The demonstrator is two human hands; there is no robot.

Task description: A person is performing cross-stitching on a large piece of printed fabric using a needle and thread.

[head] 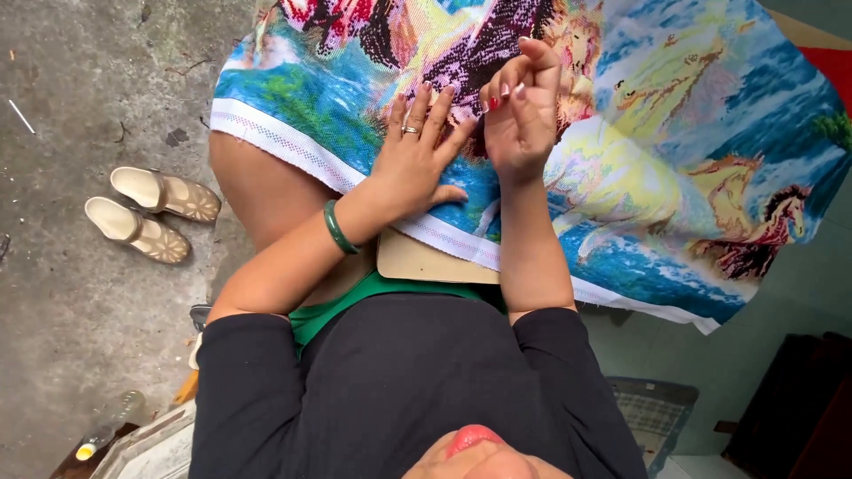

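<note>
Left hand (417, 155) flat, fingers spread, pressing cloth (674, 151) across lap. Right hand (522, 106) raised just beside, fingertips pinched together; anything held too small to tell. Cloth's long axis left to right.

No packages, labels, signs, screens visible.

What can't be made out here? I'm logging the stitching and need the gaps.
Head view only:
- Needle or thread in the right hand: too small to tell.
- Embroidered cloth: cut off by the top edge.
- Cloth under the left hand: covered by the palm.
- Board: mostly under the cloth.
</note>
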